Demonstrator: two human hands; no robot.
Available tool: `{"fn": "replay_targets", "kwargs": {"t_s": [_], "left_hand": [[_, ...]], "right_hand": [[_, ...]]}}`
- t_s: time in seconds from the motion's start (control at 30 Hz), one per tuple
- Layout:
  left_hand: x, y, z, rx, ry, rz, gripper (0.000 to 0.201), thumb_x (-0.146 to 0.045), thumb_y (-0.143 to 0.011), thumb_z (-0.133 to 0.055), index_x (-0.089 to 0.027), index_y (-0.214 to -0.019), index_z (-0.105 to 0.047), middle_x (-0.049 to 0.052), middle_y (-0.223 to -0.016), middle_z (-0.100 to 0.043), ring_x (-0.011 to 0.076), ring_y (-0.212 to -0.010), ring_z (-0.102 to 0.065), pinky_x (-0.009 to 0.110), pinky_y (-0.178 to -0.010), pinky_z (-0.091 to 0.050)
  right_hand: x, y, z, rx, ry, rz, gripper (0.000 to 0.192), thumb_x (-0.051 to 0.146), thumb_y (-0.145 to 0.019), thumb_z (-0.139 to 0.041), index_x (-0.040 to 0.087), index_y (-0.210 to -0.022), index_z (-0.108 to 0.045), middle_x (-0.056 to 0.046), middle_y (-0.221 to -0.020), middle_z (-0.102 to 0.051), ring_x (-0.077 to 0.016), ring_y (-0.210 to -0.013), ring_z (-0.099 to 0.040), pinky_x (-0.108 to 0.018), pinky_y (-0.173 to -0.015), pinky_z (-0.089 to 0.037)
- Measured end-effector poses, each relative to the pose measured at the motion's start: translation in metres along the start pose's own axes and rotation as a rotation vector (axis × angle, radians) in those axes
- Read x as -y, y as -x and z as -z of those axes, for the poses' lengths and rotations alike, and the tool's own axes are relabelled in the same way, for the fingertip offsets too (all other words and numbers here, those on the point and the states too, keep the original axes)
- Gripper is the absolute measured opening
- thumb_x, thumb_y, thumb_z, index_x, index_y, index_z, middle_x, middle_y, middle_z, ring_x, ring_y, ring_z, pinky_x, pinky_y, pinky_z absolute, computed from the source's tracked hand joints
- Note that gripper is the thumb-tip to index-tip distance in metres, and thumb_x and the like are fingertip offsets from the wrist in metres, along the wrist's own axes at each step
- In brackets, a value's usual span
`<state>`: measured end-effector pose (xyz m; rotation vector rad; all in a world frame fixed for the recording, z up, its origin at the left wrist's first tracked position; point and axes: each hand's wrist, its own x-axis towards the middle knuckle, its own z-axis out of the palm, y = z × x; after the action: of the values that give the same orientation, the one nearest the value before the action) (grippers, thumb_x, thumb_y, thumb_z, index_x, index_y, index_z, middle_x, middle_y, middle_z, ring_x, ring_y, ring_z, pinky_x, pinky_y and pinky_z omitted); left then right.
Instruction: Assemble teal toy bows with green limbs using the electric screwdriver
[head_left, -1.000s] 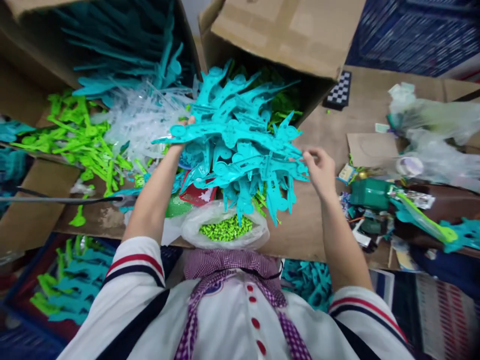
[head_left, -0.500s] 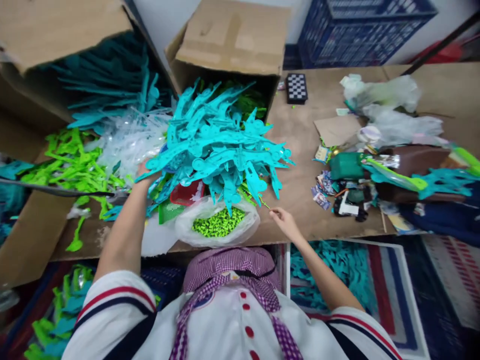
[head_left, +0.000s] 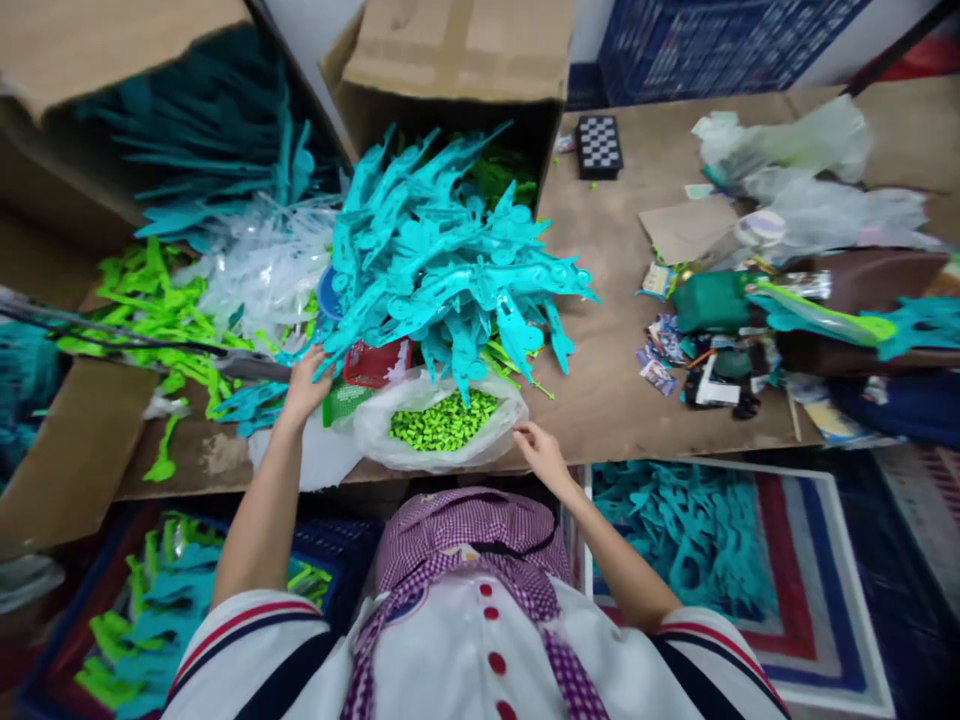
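Note:
My left hand [head_left: 306, 388] is beside the left end of a heap of long turquoise plastic pieces [head_left: 450, 270], its fingers apart and nothing visible in them. It is left of a red basket [head_left: 367, 362] and a green basket [head_left: 343, 402]. At the right rim of a clear plastic bag [head_left: 365, 430] is my right hand [head_left: 541, 455], its fingers curled together. Whether they pinch the bag or something tiny, I cannot make out. Small bright green plastic bits [head_left: 442, 422] fill the bag. A thin green stick [head_left: 541, 388] lies on the table above my right hand.
Open cardboard boxes [head_left: 457, 55] stand at the back. Clear plastic pieces [head_left: 251, 265] and green pieces [head_left: 165, 320] lie to the left. A checkered black box [head_left: 599, 146], plastic bags [head_left: 832, 205] and a dark green container [head_left: 709, 302] are to the right. Crates of parts [head_left: 855, 560] sit below the table edge.
My left hand has drawn back from behind the turquoise pieces towards me. My right hand has moved left and down, from the tip of the green stick to the bag's rim.

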<state>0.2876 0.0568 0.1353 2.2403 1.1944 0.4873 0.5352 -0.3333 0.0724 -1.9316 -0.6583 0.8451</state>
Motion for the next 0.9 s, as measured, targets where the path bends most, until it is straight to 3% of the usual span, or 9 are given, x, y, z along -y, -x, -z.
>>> {"fn": "replay_targets", "kwargs": {"t_s": [0.17, 0.23, 0.3, 0.43, 0.57, 0.67, 0.73, 0.83, 0.9], "left_hand": [[0.013, 0.05, -0.015, -0.232, 0.037, 0.092, 0.038, -0.038, -0.093, -0.046, -0.017, -0.118, -0.065, 0.013, -0.128, -0.067, 0.0284, -0.127, -0.059, 0.048, -0.116, -0.04], [0.015, 0.071, -0.028, -0.312, 0.068, 0.11, 0.044, -0.042, -0.095, -0.045, -0.017, -0.127, -0.061, 0.014, -0.134, -0.064, 0.0272, -0.128, -0.058, 0.045, -0.115, -0.041], [0.015, 0.085, -0.041, -0.32, 0.098, 0.106, 0.056, -0.051, -0.095, -0.049, -0.017, -0.139, -0.052, 0.016, -0.143, -0.058, 0.028, -0.134, -0.054, 0.045, -0.116, -0.04], [0.003, 0.069, -0.059, -0.234, 0.075, 0.028, 0.091, -0.067, -0.084, -0.062, -0.016, -0.153, -0.032, 0.022, -0.156, -0.04, 0.0368, -0.146, -0.039, 0.052, -0.121, -0.029], [-0.011, 0.029, -0.068, -0.23, 0.025, -0.001, 0.103, -0.066, -0.074, -0.074, -0.018, -0.155, -0.03, 0.021, -0.156, -0.038, 0.0436, -0.15, -0.027, 0.057, -0.122, -0.024], [-0.015, 0.016, -0.07, -0.264, 0.06, 0.038, 0.096, -0.053, -0.077, -0.076, -0.017, -0.154, -0.03, 0.02, -0.15, -0.044, 0.0421, -0.149, -0.028, 0.055, -0.122, -0.025], [-0.017, 0.023, -0.069, -0.284, 0.071, 0.058, 0.087, -0.043, -0.081, -0.073, -0.015, -0.152, -0.032, 0.019, -0.142, -0.052, 0.0396, -0.144, -0.037, 0.053, -0.121, -0.027], [-0.027, 0.061, -0.07, -0.365, 0.082, 0.013, 0.072, -0.034, -0.086, -0.067, -0.014, -0.148, -0.037, 0.016, -0.132, -0.059, 0.0324, -0.133, -0.051, 0.048, -0.119, -0.034], [-0.033, 0.107, -0.077, -0.484, 0.093, -0.058, 0.06, -0.034, -0.091, -0.059, -0.015, -0.145, -0.04, 0.014, -0.132, -0.06, 0.0268, -0.129, -0.054, 0.044, -0.118, -0.037]], "right_hand": [[-0.026, -0.001, -0.019, -0.044, -0.051, 0.004, 0.038, 0.054, -0.087, -0.05, 0.021, -0.097, -0.066, -0.011, -0.09, -0.076, -0.0271, -0.081, -0.073, -0.04, -0.076, -0.056], [-0.03, 0.001, -0.029, -0.117, -0.118, 0.025, 0.037, 0.054, -0.088, -0.051, 0.022, -0.1, -0.065, -0.011, -0.095, -0.076, -0.0265, -0.08, -0.074, -0.04, -0.076, -0.057], [-0.031, 0.004, -0.04, -0.216, -0.19, 0.069, 0.033, 0.052, -0.088, -0.056, 0.023, -0.101, -0.064, -0.011, -0.101, -0.074, -0.0255, -0.079, -0.073, -0.041, -0.078, -0.057], [-0.032, 0.009, -0.064, -0.329, -0.248, 0.187, 0.027, 0.047, -0.089, -0.058, 0.024, -0.1, -0.064, -0.009, -0.102, -0.071, -0.0236, -0.079, -0.072, -0.043, -0.082, -0.057], [-0.035, 0.019, -0.085, -0.281, -0.229, 0.324, 0.023, 0.045, -0.091, -0.056, 0.025, -0.1, -0.064, -0.008, -0.1, -0.07, -0.0237, -0.082, -0.071, -0.043, -0.085, -0.057], [-0.034, 0.032, -0.09, -0.211, -0.186, 0.423, 0.021, 0.042, -0.091, -0.056, 0.027, -0.1, -0.066, -0.008, -0.1, -0.071, -0.0238, -0.083, -0.07, -0.044, -0.086, -0.056], [-0.027, 0.037, -0.093, -0.16, -0.165, 0.438, 0.021, 0.043, -0.09, -0.057, 0.026, -0.1, -0.066, -0.008, -0.1, -0.071, -0.0238, -0.083, -0.07, -0.043, -0.085, -0.056], [0.004, 0.026, -0.108, -0.098, -0.196, 0.403, 0.027, 0.045, -0.09, -0.053, 0.023, -0.102, -0.064, -0.008, -0.102, -0.073, -0.0225, -0.084, -0.071, -0.041, -0.085, -0.057], [0.034, 0.005, -0.126, -0.089, -0.202, 0.435, 0.031, 0.043, -0.092, -0.046, 0.021, -0.109, -0.062, -0.01, -0.11, -0.072, -0.0214, -0.095, -0.07, -0.039, -0.091, -0.056]]}}
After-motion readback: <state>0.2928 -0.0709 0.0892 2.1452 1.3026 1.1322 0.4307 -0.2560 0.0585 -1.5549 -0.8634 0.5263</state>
